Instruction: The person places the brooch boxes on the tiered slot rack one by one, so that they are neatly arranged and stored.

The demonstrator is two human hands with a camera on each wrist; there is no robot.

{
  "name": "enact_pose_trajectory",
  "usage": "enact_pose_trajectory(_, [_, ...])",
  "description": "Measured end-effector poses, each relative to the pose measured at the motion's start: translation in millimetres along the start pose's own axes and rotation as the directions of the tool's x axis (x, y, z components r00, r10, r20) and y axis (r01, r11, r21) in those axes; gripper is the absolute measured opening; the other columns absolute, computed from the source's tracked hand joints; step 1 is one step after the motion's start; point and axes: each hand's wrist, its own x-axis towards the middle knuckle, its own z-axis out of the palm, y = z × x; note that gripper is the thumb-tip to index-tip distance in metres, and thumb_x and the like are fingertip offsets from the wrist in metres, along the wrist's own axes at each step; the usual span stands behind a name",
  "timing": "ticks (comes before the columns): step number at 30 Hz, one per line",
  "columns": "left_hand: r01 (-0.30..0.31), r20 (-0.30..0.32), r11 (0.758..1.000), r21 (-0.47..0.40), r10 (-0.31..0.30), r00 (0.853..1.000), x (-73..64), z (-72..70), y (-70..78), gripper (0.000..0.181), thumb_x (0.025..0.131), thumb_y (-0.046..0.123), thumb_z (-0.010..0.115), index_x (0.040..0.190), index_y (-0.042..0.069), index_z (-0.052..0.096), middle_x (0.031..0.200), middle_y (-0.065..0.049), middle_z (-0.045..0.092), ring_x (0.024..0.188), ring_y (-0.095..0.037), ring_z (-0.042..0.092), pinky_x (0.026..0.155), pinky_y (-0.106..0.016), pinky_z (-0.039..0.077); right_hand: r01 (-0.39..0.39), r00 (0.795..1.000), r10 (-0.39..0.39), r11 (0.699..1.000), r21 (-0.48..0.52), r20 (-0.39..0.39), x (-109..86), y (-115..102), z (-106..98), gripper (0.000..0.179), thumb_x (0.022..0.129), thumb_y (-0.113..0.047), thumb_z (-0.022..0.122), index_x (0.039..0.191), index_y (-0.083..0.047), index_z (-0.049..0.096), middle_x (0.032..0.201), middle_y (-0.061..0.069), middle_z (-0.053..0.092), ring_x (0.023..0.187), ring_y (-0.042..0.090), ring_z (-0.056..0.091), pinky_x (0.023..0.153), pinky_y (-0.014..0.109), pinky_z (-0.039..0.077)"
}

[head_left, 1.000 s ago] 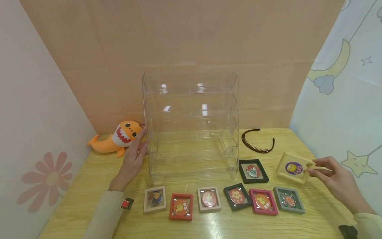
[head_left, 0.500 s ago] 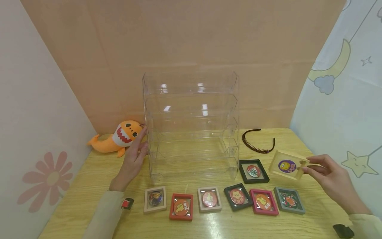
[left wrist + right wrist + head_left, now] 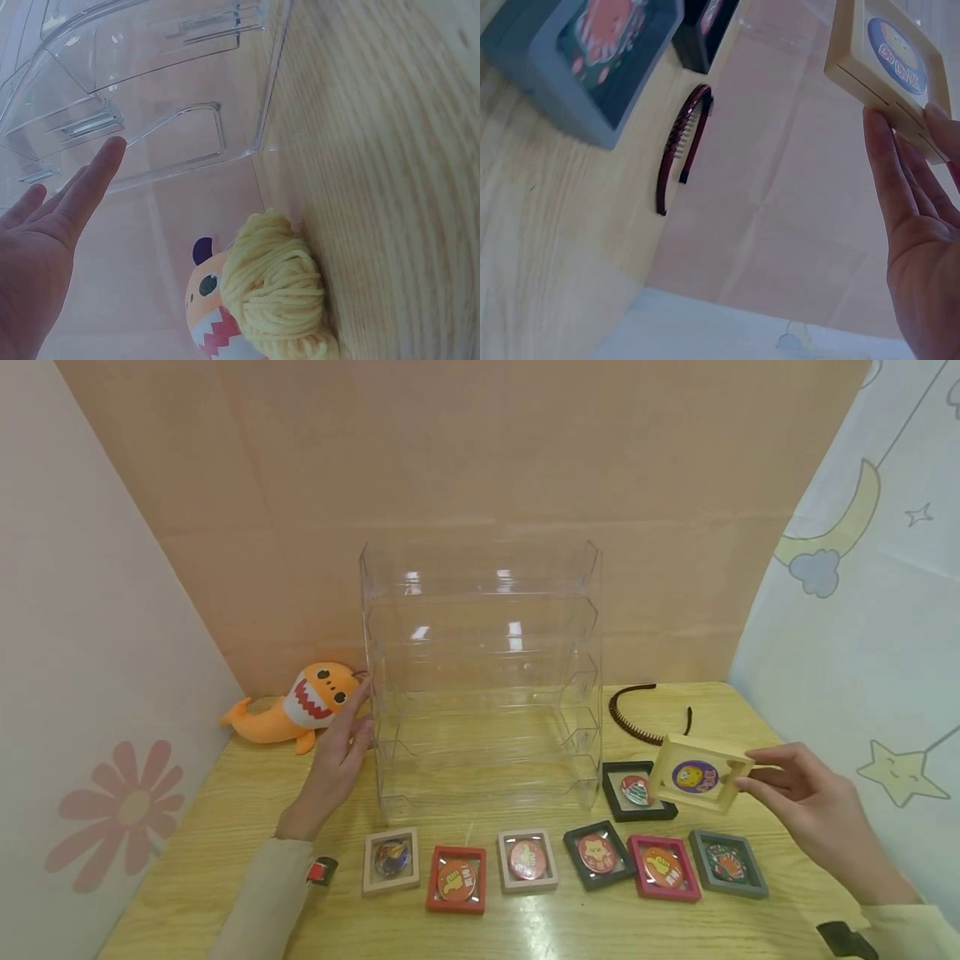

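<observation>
My right hand (image 3: 813, 802) pinches a cream display frame (image 3: 701, 772) by its right edge, thumb in front and fingers behind. A round purple badge with a yellow cartoon face shows inside it. The frame is held up and tilted, overlapping a black frame (image 3: 637, 792) in the head view. My left hand (image 3: 337, 768) is at the left side of a clear tiered acrylic rack (image 3: 480, 585). In the left wrist view its fingers (image 3: 94, 184) stretch out flat along the rack's side panel. The rack stands upright with bare shelves.
A row of framed badges lies in front of the rack, from a beige frame (image 3: 391, 860) to a grey frame (image 3: 727, 864). A dark toothed headband (image 3: 637, 727) lies at the back right. An orange shark plush (image 3: 315, 697) and a yellow yarn ball (image 3: 274, 289) sit at left.
My right hand has carried the cream frame leftward and slightly up, from right of the black frame to partly over it. The left hand stays at the rack.
</observation>
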Motion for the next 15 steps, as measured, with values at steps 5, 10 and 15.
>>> enact_pose_trajectory(5, [0.008,0.003,1.000,-0.009,-0.008,1.000,0.1,0.8,0.5,0.065,0.106,-0.001,0.046,0.163,0.021,0.024,0.160,-0.013,0.035,0.122,-0.041,0.059,0.083,-0.018,0.057,0.027,1.000,-0.027,1.000,0.015,-0.012,1.6,-13,6,0.046,0.074,0.029,0.072,0.114,0.007,0.062,0.099,-0.012,0.073,0.089,-0.004,0.069,0.072,0.012,0.057])
enact_pose_trajectory(10, [-0.009,0.000,1.000,0.007,0.009,1.000,1.6,0.5,1.6,0.065,0.105,-0.004,0.046,0.163,0.017,0.024,0.160,-0.015,0.035,0.120,-0.042,0.060,0.085,-0.016,0.055,0.079,0.997,-0.079,0.997,0.009,-0.016,7.1,-29,15,0.049,0.071,0.029,0.074,0.112,0.004,0.064,0.099,-0.007,0.072,0.091,-0.004,0.069,0.074,0.011,0.056])
enact_pose_trajectory(15, [-0.007,-0.018,1.000,-0.003,0.007,1.000,1.6,0.4,3.4,0.066,0.103,-0.008,0.049,0.161,0.013,0.027,0.158,-0.016,0.037,0.118,-0.043,0.061,0.083,-0.013,0.054,0.155,0.988,-0.155,0.988,0.013,-0.001,14.2,-42,25,0.052,0.069,0.031,0.074,0.113,0.005,0.065,0.099,-0.003,0.072,0.092,-0.003,0.069,0.075,0.012,0.056])
